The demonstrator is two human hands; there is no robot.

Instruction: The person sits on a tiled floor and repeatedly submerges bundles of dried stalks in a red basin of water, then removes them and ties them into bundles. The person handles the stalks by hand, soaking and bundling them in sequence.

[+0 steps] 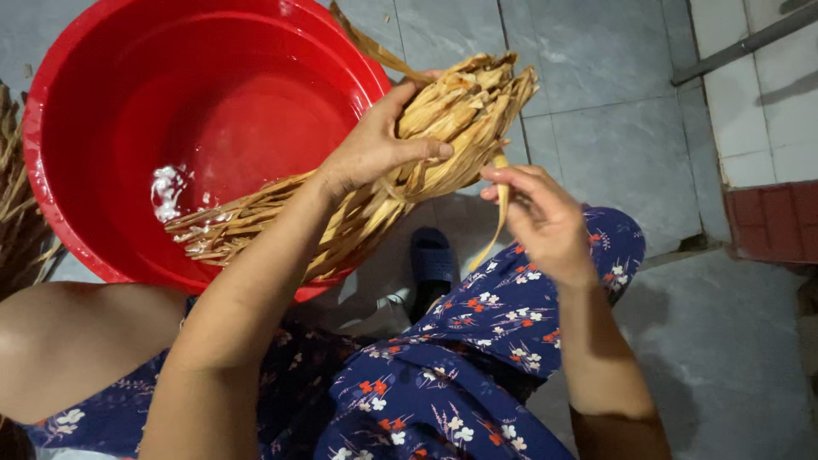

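A bundle of long dried tan leaves (443,111) lies slanted over the rim of a big red plastic basin (77,196). My left hand (375,149) is wrapped around the bundle near its thick end, over the basin's right edge. The bundle's thin tips (213,234) reach down into the basin. My right hand (545,217) is just right of the bundle and pinches a single leaf strip (501,209) that hangs from it.
A little water with white foam (169,189) sits in the basin. More dried leaves (17,213) lie at the left edge. A dark blue slipper (433,260) rests on the grey tiled floor (613,128). A red brick step (775,221) is at the right.
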